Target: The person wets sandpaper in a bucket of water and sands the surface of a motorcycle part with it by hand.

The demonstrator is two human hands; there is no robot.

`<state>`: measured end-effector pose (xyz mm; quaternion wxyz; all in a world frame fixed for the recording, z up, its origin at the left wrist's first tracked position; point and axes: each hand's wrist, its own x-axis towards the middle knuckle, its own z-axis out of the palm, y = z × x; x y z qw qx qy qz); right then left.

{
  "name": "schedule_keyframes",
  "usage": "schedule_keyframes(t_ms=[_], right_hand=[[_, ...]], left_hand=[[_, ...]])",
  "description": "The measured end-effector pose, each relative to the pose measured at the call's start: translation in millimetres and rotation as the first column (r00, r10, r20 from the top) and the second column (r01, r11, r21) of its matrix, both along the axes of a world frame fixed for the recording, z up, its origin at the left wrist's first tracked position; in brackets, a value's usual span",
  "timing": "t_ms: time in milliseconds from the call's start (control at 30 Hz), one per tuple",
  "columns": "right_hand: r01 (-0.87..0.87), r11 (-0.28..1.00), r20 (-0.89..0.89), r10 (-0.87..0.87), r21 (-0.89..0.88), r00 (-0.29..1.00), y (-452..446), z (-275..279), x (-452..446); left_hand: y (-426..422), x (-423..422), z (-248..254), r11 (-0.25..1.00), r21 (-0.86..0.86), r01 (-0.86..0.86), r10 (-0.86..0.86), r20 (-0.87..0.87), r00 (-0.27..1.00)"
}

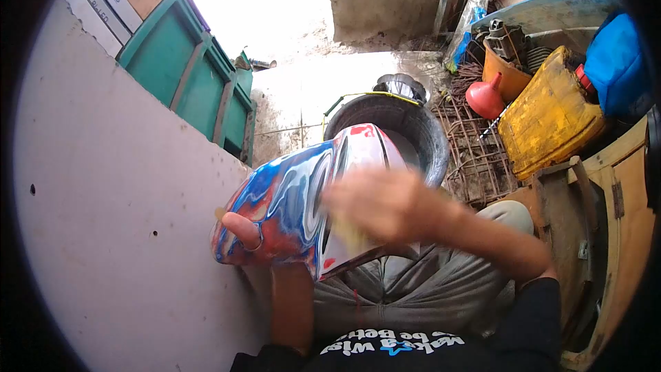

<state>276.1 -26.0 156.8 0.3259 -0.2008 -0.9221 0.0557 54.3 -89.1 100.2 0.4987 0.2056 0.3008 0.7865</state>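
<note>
A curved motorcycle fairing (286,189), with blue, red and white paint worn through in rings and patches, lies tilted across my lap. My left hand (242,229) supports it from below; one digit pokes up through a hole near its left end, and the rest of that hand is hidden. Blurred by motion, my right hand (385,207) is on the white right part of the fairing. Under its fingers shows a yellowish pad (350,235), too smeared to identify exactly. Just beyond the fairing stands a black bucket (434,141) with pale liquid inside.
A pale wall (124,200) rises close on my left, with a green cabinet (196,69) behind it. To the right are a rusty wire grid (475,155), a red funnel (486,96), a yellow jerrycan (551,120) and a wooden piece (626,234). A concrete block (385,10) stands ahead.
</note>
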Motion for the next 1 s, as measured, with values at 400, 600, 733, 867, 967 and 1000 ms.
schedule_keyframes(t_ms=[400,600,733,867,967,1000], right_hand=[[-0.098,0.986,-0.107,0.113,0.134,0.988,-23,-4,-15],[0.089,0.996,-0.034,-0.088,0.014,0.996,16,-7,5],[-0.174,0.977,-0.097,0.186,0.123,0.978,-39,-4,-14],[0.229,0.97,-0.129,-0.217,0.085,0.968,10,-13,-2],[-0.063,0.998,-0.13,0.063,0.004,0.99,-36,-15,-16],[-0.234,0.969,-0.088,0.241,0.077,0.967,-49,-5,-15]], left_hand=[[4,7,7,0.992,0.059,0.111,-0.114,0.04,0.993],[2,8,9,0.848,0.405,0.343,-0.458,0.232,0.858],[-1,4,12,0.889,0.202,0.412,-0.439,0.113,0.891],[1,7,18,0.906,0.231,0.354,-0.388,0.12,0.914],[-6,-58,-70,0.782,0.339,0.522,-0.619,0.516,0.592],[-8,-70,-83,0.756,0.374,0.537,-0.645,0.564,0.516]])
